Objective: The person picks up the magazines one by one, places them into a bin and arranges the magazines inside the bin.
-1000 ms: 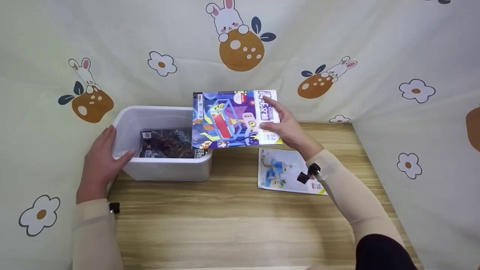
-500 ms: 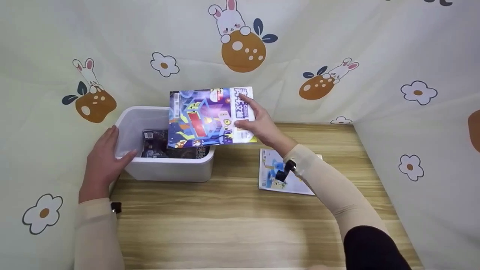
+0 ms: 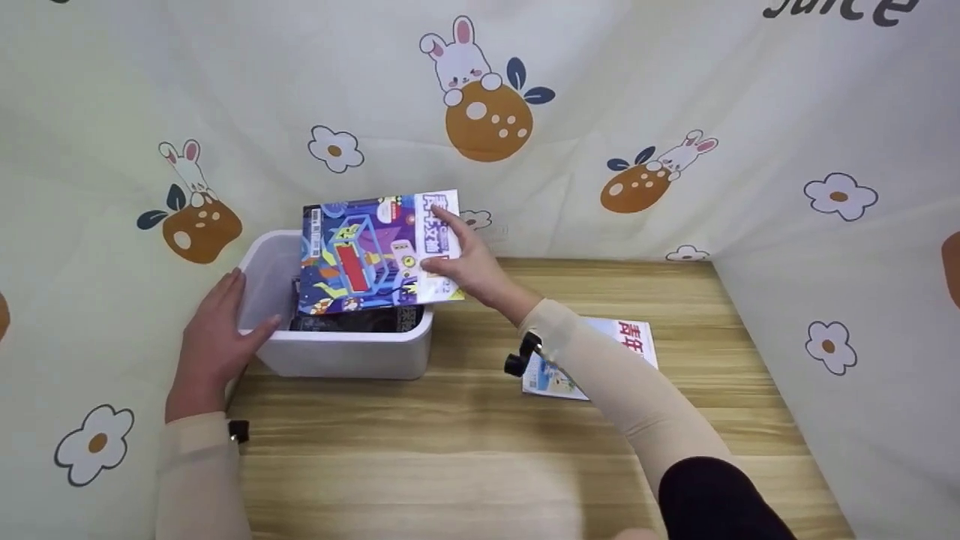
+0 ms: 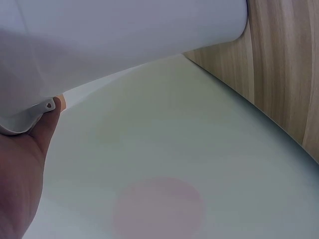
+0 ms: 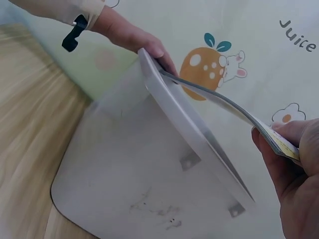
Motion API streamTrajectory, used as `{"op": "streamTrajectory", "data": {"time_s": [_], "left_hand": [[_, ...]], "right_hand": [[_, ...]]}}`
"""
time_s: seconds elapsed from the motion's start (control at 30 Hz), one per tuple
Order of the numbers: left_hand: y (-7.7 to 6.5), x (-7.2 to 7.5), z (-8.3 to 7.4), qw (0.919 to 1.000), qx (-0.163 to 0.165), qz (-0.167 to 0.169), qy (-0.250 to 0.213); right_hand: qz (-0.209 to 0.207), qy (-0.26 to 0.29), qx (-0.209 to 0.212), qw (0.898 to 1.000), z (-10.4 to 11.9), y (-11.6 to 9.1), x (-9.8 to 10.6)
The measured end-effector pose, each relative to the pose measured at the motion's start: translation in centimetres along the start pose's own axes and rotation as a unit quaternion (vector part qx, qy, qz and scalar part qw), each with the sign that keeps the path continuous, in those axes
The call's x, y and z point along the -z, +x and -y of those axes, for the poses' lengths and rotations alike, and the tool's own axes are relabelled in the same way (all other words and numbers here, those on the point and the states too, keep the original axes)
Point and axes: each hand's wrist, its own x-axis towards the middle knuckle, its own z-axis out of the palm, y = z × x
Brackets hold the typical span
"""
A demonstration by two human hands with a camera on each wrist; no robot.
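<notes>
My right hand pinches the right edge of a colourful magazine, thumb on its cover. The magazine lies flat-on to the head view over the opening of a white plastic bin, covering much of it. In the right wrist view the magazine shows edge-on, slightly bowed, its far end at the bin's rim. My left hand grips the bin's left side, thumb at the front rim. From the left wrist view, this hand shows at the rim. A dark-covered magazine lies inside the bin, partly hidden.
Another magazine, with a pale blue cover and red lettering, lies on the wood-grain table, partly behind the right forearm. Curtain walls printed with rabbits and oranges enclose the table at the back and sides.
My right hand has carried the colourful magazine leftward, from the bin's right end to over its opening. My left hand keeps its grip on the bin. The head view has tilted slightly.
</notes>
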Motion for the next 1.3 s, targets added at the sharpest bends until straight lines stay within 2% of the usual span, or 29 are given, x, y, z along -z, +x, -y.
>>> {"op": "streamTrajectory", "data": {"time_s": [0.27, 0.43, 0.73, 1.0, 1.3], "left_hand": [[-0.7, -0.4, 0.3, 0.9999, 0.008, 0.007, 0.003], [-0.3, -0.6, 0.2, 1.0, 0.006, 0.005, 0.002], [0.2, -0.1, 0.0, 1.0, 0.004, 0.002, 0.001], [0.4, -0.1, -0.2, 0.9999, -0.008, -0.015, 0.001], [0.3, -0.2, -0.1, 0.9999, -0.012, -0.011, 0.003]], "right_hand": [[-0.027, -0.02, -0.015, 0.999, -0.3, 0.4, -3.8], [-0.037, -0.034, -0.033, 0.998, 0.2, 0.8, -5.5], [-0.031, -0.092, -0.024, 0.995, 0.4, 1.4, -7.3], [-0.01, -0.101, 0.003, 0.995, 0.3, 1.8, -8.2], [-0.005, -0.101, -0.003, 0.995, 0.1, 1.8, -9.5]]}}
